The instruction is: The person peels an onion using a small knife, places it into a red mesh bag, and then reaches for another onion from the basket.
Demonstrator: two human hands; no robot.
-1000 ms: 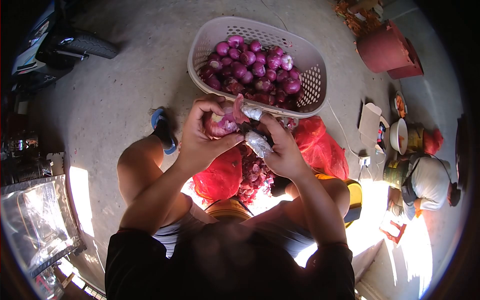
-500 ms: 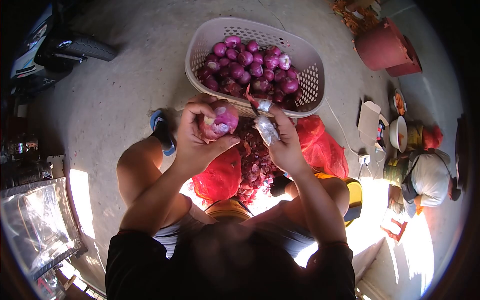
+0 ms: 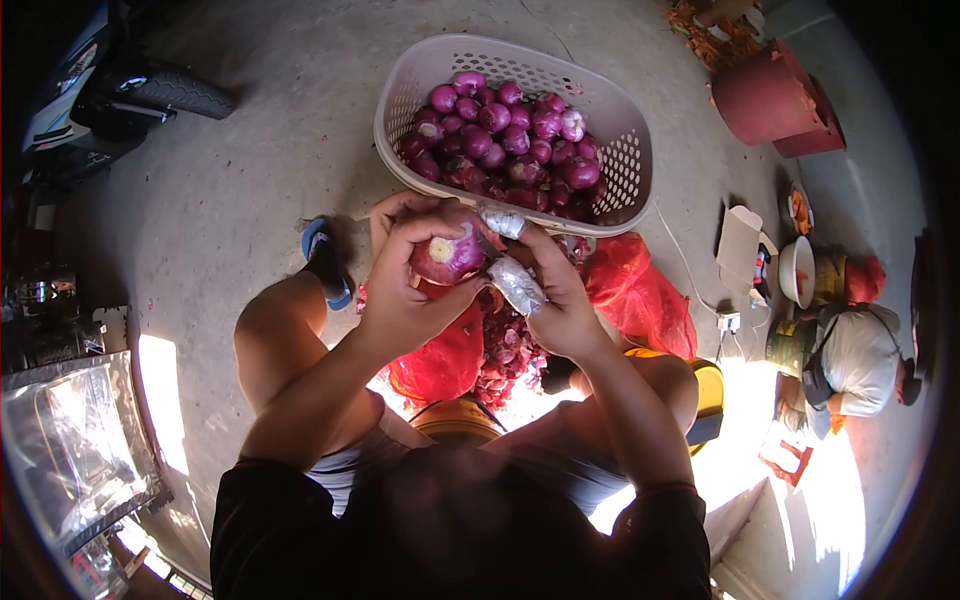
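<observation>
My left hand (image 3: pixel 405 275) is wrapped round a large purple onion (image 3: pixel 447 256), its pale root end facing up. Silvery wrapping covers the thumb and a finger of my right hand (image 3: pixel 548 290), which is closed at the onion's right side. Something small and dark shows between those fingers, too hidden to name. Just beyond both hands stands a light perforated basket (image 3: pixel 388 100) with several purple onions (image 3: pixel 492 117) in it. Below the hands lie onion skins (image 3: pixel 512 355), between a red bag (image 3: pixel 435 355) and a red net (image 3: pixel 640 300).
A person (image 3: pixel 858 360) sits at the far right near a white bowl (image 3: pixel 797 270) and an open carton (image 3: pixel 737 245). A red tub (image 3: pixel 765 95) stands at the upper right, and a motorbike wheel (image 3: pixel 180 90) at the upper left. A cable runs along the floor.
My right hand has moved left against the onion. The onion has turned in my left hand, so its root end shows more fully. The strip of skin that hung by my right fingers is no longer raised.
</observation>
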